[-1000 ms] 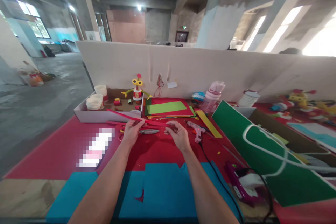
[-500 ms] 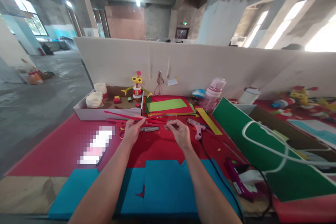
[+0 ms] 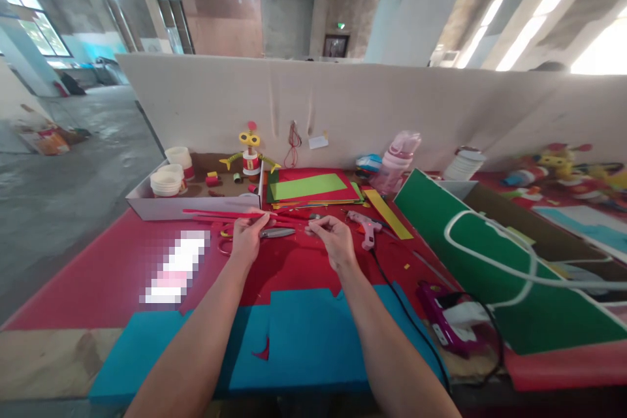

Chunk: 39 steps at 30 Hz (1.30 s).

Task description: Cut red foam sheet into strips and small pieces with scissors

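Note:
Between thumb and fingers, my left hand (image 3: pixel 246 238) pinches a thin red paper strip (image 3: pixel 210 212) that sticks out to the left, roughly level. My right hand (image 3: pixel 334 241) is closed in a pinch a short way to the right; what its fingertips hold is too small to make out. Scissors (image 3: pixel 277 233) lie on the red table cover just beyond my left hand, their handles partly hidden by it. A pink glue gun (image 3: pixel 366 228) rests to the right of my right hand, its black cord running toward me.
At the back left stands a shallow box (image 3: pixel 196 210) with paper cups (image 3: pixel 167 181) and a yellow-headed figure (image 3: pixel 251 160). Stacked coloured paper (image 3: pixel 308 187), a yellow strip (image 3: pixel 388 214) and a pink bottle (image 3: pixel 396 160) lie beyond. A green board (image 3: pixel 470 261) and purple power strip (image 3: pixel 448 320) flank the right.
The red strip in my left hand has gone from sloping to nearly level. Both hands keep their pinch and remain about the same distance apart. The whole view has shifted slightly.

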### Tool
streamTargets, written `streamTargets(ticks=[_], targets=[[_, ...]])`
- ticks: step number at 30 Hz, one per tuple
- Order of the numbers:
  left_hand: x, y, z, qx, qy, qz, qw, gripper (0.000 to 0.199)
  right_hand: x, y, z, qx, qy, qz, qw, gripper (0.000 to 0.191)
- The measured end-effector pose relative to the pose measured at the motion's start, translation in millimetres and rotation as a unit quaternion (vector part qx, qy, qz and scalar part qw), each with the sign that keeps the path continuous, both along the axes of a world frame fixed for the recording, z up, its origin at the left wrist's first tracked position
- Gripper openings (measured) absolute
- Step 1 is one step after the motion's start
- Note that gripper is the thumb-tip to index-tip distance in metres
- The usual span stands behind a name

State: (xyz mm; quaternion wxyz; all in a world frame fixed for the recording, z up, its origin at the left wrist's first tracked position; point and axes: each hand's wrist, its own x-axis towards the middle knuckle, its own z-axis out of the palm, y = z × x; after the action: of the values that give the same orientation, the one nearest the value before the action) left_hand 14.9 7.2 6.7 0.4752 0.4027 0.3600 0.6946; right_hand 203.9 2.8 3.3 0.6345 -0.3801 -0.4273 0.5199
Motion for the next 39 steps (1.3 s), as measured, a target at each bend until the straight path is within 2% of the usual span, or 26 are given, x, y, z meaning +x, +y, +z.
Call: streamTargets(ticks=[4, 7, 9, 12, 15, 18, 20, 24, 27, 30, 35, 39], targets=[[0.8, -0.5, -0.8, 0.013, 0.021, 0.001, 1.000, 0.019, 0.1, 0.3, -0.7, 0.001, -0.022, -0.018, 1.000, 0.027], [-0.1, -2.3, 1.6, 0.014, 0.031, -0.003, 0.999, 0.018, 1.9, 1.5, -1.8, 0.032, -0.088, -0.043, 0.995, 0.025], [-2.0, -3.9, 4.3, 0.005, 0.047, -0.015, 0.999, 0.019, 4.0, 2.8, -3.4, 0.068, -0.161, -0.054, 0.983, 0.019], [-5.9, -5.2, 7.2, -0.003, 0.086, -0.037, 0.996, 0.021, 7.3, 5.2, -6.9, 0.111, -0.271, -0.041, 0.955, 0.024], [-8.2, -3.3, 6.9, -0.003, 0.077, -0.048, 0.996, 0.021, 8.1, 6.7, -10.4, 0.125, -0.328, -0.027, 0.936, 0.018], [-6.1, 0.2, 4.0, 0.005, 0.011, -0.051, 0.999, 0.023, 4.0, 5.9, -12.6, 0.101, -0.295, 0.001, 0.950, 0.016], [-1.8, 0.9, 1.5, 0.003, -0.009, -0.082, 0.997, 0.026, -0.6, 4.0, -13.1, 0.080, -0.253, 0.025, 0.964, 0.018], [9.7, -3.3, -2.0, -0.036, 0.066, -0.147, 0.986, 0.029, -8.7, -0.8, -12.2, 0.086, -0.239, 0.037, 0.966, 0.018], [16.2, -7.0, -3.3, -0.034, 0.132, -0.135, 0.981, 0.023, -11.1, -3.8, -10.5, 0.110, -0.276, 0.024, 0.954, 0.016], [19.6, -7.0, -5.9, -0.015, 0.155, -0.126, 0.980, 0.019, -11.9, -5.5, -9.0, 0.125, -0.288, 0.018, 0.949, 0.014], [20.6, -3.5, -10.9, -0.012, 0.107, -0.121, 0.987, 0.018, -11.5, -4.1, -8.2, 0.125, -0.228, 0.043, 0.965, 0.014], [19.5, -2.6, -10.3, -0.034, 0.066, -0.111, 0.991, 0.020, -9.5, -3.2, -7.9, 0.063, -0.164, 0.069, 0.982, 0.027]])
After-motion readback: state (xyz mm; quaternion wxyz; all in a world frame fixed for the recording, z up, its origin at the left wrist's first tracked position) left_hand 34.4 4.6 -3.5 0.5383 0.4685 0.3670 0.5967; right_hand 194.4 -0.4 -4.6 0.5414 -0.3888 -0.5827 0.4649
